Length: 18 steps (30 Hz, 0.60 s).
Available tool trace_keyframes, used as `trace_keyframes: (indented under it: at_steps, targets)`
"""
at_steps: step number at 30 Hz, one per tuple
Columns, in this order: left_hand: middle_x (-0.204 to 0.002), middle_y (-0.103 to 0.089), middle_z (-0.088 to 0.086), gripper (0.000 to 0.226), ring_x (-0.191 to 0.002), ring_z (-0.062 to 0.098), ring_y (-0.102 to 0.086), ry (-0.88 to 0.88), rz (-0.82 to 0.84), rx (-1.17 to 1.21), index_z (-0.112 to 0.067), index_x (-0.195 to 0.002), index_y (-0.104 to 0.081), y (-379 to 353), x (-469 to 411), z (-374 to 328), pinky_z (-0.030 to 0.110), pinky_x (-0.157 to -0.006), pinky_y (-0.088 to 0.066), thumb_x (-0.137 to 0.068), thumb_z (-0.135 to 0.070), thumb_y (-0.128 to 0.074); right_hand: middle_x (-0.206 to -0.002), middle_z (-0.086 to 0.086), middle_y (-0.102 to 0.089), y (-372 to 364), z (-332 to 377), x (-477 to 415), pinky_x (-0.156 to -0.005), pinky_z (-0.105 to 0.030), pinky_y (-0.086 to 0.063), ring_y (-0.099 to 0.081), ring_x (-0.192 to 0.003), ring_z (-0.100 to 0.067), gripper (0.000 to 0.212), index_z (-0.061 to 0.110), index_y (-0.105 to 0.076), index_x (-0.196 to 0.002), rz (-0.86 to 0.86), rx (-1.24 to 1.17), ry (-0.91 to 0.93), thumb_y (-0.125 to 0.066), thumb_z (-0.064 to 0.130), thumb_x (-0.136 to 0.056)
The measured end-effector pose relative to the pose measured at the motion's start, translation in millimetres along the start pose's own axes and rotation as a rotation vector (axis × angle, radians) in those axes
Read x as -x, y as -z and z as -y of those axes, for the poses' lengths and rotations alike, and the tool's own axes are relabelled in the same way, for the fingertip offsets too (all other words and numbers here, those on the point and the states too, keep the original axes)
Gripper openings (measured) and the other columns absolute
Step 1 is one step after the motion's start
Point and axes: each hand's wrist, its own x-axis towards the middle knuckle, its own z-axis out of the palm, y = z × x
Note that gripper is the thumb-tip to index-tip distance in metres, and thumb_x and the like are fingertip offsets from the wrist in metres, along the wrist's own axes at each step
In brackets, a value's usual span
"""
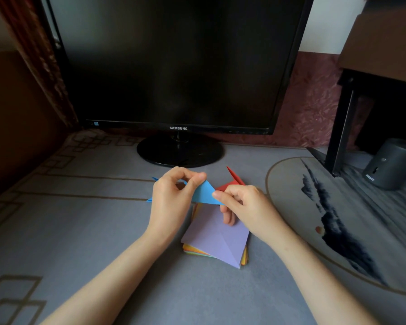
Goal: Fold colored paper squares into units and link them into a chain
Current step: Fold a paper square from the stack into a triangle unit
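My left hand (171, 195) and right hand (242, 202) both pinch the folded blue paper (203, 194), over the twelve o'clock edge of the paper stack (216, 240); a red piece (232, 181) lies at one o'clock.

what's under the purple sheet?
A stack of coloured sheets: only yellow, orange and green edges show beside the purple sheet. Their faces and count are covered. The right hand, pinching the blue unit, hides its far corner.

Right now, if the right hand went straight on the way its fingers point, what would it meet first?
The right hand points leftward and pinches the blue folded paper, so that comes first. Right behind it, probably, is the left hand, which holds the same paper.
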Motion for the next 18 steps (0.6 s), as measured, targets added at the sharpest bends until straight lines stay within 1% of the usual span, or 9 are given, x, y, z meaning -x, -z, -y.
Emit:
trace_keyframes:
  at_steps: [3, 6, 8, 10, 11, 12, 14, 16, 18]
  targets:
    - [-0.072, -0.066, -0.002, 0.021, -0.068, 0.009, -0.058, -0.013, -0.003, -0.002, -0.018, -0.068, -0.064, -0.7, 0.5, -0.3, 0.022, -0.063, -0.042, -0.086, -0.027, -0.068, -0.05, -0.007, -0.061, 2.1, 0.2, 0.4, -0.06, -0.032, -0.052, -0.058, -0.046, -0.016, 0.041, 0.013, -0.053, -0.056, -0.016, 0.059, 0.011, -0.059, 0.034, -0.091]
    - [-0.07, -0.065, -0.005, 0.023, -0.064, 0.005, -0.054, 0.014, 0.006, 0.016, -0.018, -0.066, -0.062, -1.0, 0.7, 0.1, 0.021, -0.065, -0.04, -0.087, -0.028, -0.067, -0.049, -0.005, -0.062, 5.5, -2.7, 0.7, -0.063, -0.035, -0.052, -0.058, -0.045, -0.014, 0.048, 0.019, -0.048, -0.046, -0.05, 0.14, 0.023, -0.06, 0.042, -0.087]
    - [-0.068, -0.064, -0.008, 0.025, -0.064, 0.003, -0.053, 0.035, 0.019, 0.032, -0.018, -0.065, -0.061, -0.4, 0.5, -0.2, 0.02, -0.066, -0.039, -0.087, -0.028, -0.067, -0.05, 0.001, -0.062, 8.1, -5.3, -0.2, -0.064, -0.035, -0.051, -0.058, -0.046, -0.013, 0.052, 0.016, -0.05, -0.049, -0.105, 0.194, -0.003, -0.057, 0.055, -0.083]
    - [-0.067, -0.064, -0.009, 0.023, -0.065, 0.004, -0.054, 0.039, 0.023, 0.049, -0.017, -0.067, -0.063, 0.6, -0.4, 0.0, 0.019, -0.066, -0.041, -0.087, -0.029, -0.067, -0.054, 0.004, -0.063, 10.7, -3.3, -2.0, -0.058, -0.031, -0.048, -0.057, -0.047, -0.013, 0.056, 0.015, -0.058, -0.058, -0.141, 0.086, -0.059, -0.056, 0.068, -0.075]
    - [-0.067, -0.064, -0.009, 0.023, -0.066, 0.004, -0.055, 0.043, 0.029, 0.058, -0.015, -0.069, -0.064, 0.7, -0.7, 0.0, 0.019, -0.066, -0.041, -0.087, -0.029, -0.067, -0.058, 0.003, -0.065, 11.2, -2.5, -3.3, -0.054, -0.025, -0.044, -0.057, -0.049, -0.012, 0.051, 0.015, -0.062, -0.065, -0.129, -0.047, -0.076, -0.061, 0.066, -0.073]
    - [-0.068, -0.065, -0.009, 0.022, -0.066, 0.004, -0.055, 0.05, 0.043, 0.067, -0.014, -0.07, -0.066, 0.6, -0.5, 0.0, 0.019, -0.064, -0.042, -0.087, -0.029, -0.067, -0.063, 0.002, -0.066, 10.4, -1.6, -4.4, -0.051, -0.019, -0.042, -0.057, -0.05, -0.01, 0.041, 0.014, -0.065, -0.074, -0.101, -0.171, -0.091, -0.069, 0.055, -0.074]
    - [-0.067, -0.065, -0.011, 0.021, -0.059, 0.004, -0.053, 0.071, 0.086, 0.069, -0.014, -0.073, -0.068, -0.9, 1.3, -1.5, 0.017, -0.054, -0.04, -0.086, -0.03, -0.067, -0.068, -0.001, -0.066, 7.5, -0.9, -5.7, -0.048, -0.013, -0.039, -0.056, -0.052, -0.004, 0.015, 0.013, -0.066, -0.084, -0.03, -0.27, -0.099, -0.076, 0.02, -0.077]
    - [-0.063, -0.062, -0.011, 0.024, -0.047, 0.006, -0.046, 0.085, 0.111, 0.06, -0.014, -0.074, -0.069, -2.4, 3.3, -4.3, 0.016, -0.046, -0.036, -0.087, -0.033, -0.065, -0.07, -0.004, -0.064, 5.3, -2.1, -6.8, -0.046, -0.012, -0.038, -0.054, -0.05, -0.001, 0.015, 0.013, -0.065, -0.084, -0.006, -0.268, -0.108, -0.073, 0.003, -0.078]
    - [-0.062, -0.06, -0.006, 0.028, -0.039, 0.006, -0.039, 0.11, 0.115, 0.057, -0.014, -0.077, -0.069, -2.2, 3.4, -7.1, 0.014, -0.043, -0.035, -0.089, -0.038, -0.061, -0.07, -0.007, -0.063, 10.2, -4.4, -9.0, -0.043, -0.009, -0.036, -0.053, -0.047, 0.001, 0.015, 0.012, -0.064, -0.081, -0.079, -0.277, -0.144, -0.069, -0.002, -0.079]
